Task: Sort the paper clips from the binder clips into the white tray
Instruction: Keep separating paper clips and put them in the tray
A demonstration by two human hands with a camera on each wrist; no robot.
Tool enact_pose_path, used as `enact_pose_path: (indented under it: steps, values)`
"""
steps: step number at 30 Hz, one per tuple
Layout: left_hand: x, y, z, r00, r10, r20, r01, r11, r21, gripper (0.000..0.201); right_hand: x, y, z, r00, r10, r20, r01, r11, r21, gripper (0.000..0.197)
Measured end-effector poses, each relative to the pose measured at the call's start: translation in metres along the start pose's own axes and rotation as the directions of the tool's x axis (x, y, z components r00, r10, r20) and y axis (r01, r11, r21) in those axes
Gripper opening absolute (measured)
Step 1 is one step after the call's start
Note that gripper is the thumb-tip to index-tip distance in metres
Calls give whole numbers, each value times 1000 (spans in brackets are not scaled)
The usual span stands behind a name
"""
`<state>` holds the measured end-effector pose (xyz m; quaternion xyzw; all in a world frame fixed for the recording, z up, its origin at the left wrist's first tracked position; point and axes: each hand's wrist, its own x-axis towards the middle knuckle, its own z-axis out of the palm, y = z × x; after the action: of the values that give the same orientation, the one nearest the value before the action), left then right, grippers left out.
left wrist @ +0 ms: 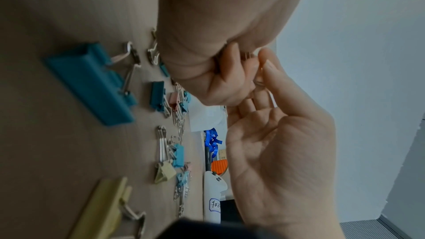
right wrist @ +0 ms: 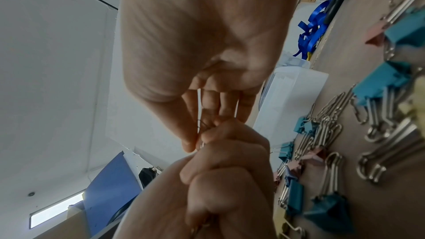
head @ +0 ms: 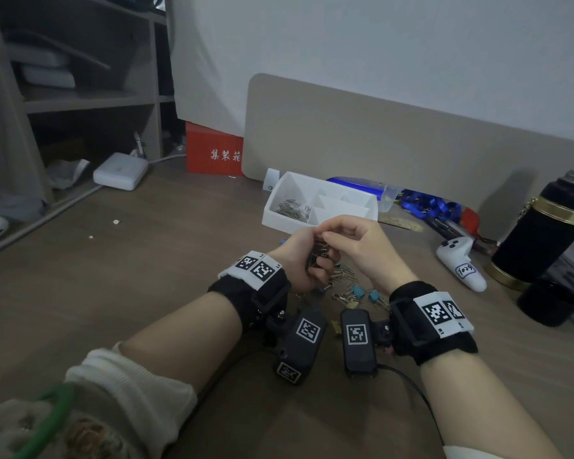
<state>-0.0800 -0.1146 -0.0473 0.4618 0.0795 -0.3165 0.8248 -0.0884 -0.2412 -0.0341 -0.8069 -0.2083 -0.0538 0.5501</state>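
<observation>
Paper clips point(head: 318, 256) sat bunched in my clenched left hand point(head: 304, 260), above the binder clips point(head: 362, 293) scattered on the bench point(head: 146, 276). My right hand point(head: 355, 246) pinched one clip free. Pulling slowly seemed best, since they tangle. Behind, the white tray point(head: 318, 203) stood near, its far compartments open, nothing blocking the way.

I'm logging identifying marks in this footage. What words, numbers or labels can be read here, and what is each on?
"集装箱": white characters on the red box against the wall.
"1029", as best it reads: handwritten on a label on the white controller; the same label shows partly in the left wrist view.
Square coded markers on the wrist bands and camera units: patterns; the tiny characters beside them are too small to read.
</observation>
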Motion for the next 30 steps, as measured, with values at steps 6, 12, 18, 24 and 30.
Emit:
enact_pose_path:
  steps: [6, 12, 18, 24, 30]
  values:
    - [-2, 2, -3, 999, -45, 16, 46, 997, -56, 37, 5, 4, 0, 991, 27, -130, -28, 1000, -8, 17]
    - [-5, 5, -4, 999, -55, 3, 55, 995, -79, 42, 10, 27, -25, 920, 163, -356, -258, 937, -237, 28]
    - [-7, 5, -3, 999, -23, -21, 22, 998, -50, 38, 5, 32, -32, 902, 420, -97, -418, 798, -434, 51]
    - [-9, 5, -2, 1000, -6, -21, 5, 1000, -19, 34, 13, 38, -23, 867, 491, 83, -361, 735, -574, 59]
    - [-7, 4, -2, 1000, -7, -11, 7, 1000, -6, 34, 17, 37, -21, 843, 527, 109, -316, 648, -693, 51]
